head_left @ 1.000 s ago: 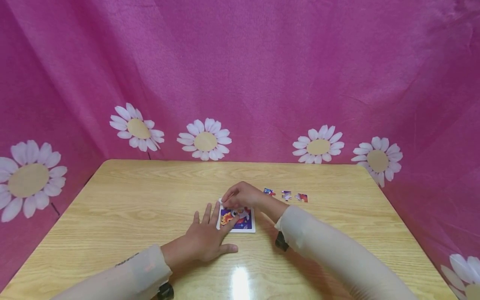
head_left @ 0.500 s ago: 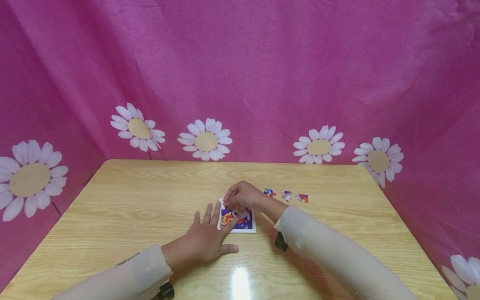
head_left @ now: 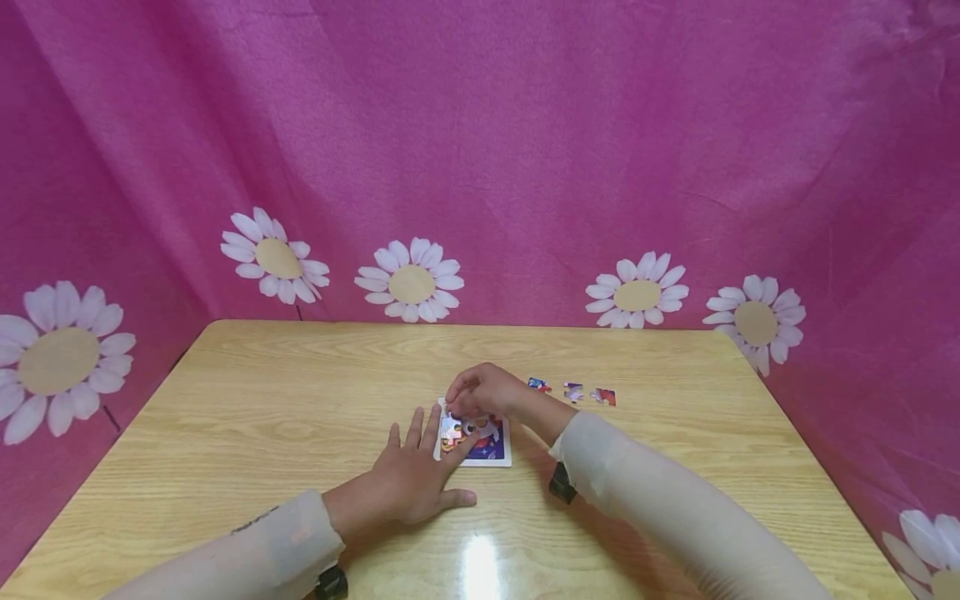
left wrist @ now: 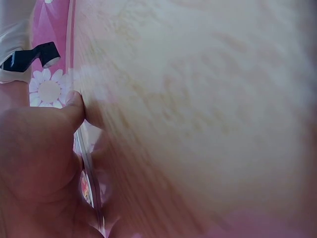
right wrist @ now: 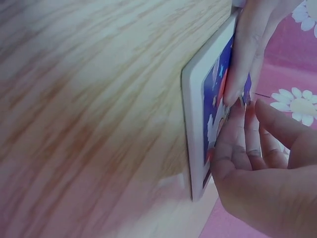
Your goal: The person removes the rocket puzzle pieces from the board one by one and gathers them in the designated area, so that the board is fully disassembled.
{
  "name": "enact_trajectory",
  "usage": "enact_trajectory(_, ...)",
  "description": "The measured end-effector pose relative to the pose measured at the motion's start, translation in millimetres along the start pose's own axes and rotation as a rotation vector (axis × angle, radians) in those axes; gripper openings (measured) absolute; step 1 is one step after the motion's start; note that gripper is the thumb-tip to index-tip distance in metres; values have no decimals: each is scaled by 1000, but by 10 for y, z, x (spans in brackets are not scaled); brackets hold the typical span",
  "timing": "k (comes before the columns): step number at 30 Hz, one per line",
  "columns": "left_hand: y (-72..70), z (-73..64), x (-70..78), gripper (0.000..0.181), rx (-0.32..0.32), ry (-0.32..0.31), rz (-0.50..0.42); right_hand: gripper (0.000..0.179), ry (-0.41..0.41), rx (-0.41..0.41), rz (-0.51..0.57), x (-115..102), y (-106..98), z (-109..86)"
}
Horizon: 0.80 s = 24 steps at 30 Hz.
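Note:
A small jigsaw puzzle (head_left: 491, 450) with a white frame lies on the table, showing a purple and orange picture. My left hand (head_left: 412, 483) rests flat with spread fingers, the index finger reaching over the puzzle and the others along its left edge. Above the puzzle's far left part, my right hand (head_left: 483, 392) has its fingers bent together. In the right wrist view its thumb and fingertips pinch a dark blue puzzle piece (right wrist: 246, 93) at the picture's surface. The right hand hides the puzzle's far part in the head view.
Three loose puzzle pieces, one blue and red (head_left: 537, 384), one pale purple (head_left: 573, 392) and one red (head_left: 604, 397), lie right of the puzzle. The wooden table (head_left: 300, 375) ends at a pink curtain (head_left: 525, 167) with daisies.
The left part of the picture now catches a bright glare and its pieces look slightly tilted. Both hands stay in nearly the same place.

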<state>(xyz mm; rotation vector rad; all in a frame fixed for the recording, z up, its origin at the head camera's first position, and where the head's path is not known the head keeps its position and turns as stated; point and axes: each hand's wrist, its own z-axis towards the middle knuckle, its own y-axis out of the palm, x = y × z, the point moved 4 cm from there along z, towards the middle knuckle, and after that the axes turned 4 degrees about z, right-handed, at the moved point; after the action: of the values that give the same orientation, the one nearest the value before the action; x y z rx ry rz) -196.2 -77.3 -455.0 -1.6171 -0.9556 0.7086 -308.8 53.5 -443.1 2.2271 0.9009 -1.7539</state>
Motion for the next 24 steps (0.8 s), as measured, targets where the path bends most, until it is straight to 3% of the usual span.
enact_trajectory(14,10,5,-2,82,-6,3,-14,11,7,35,-55,-32,58,-42)
enact_trajectory(24,4,2,-2,82,-8,-4,-17,16,-8,-10,-47,-45,69,-67)
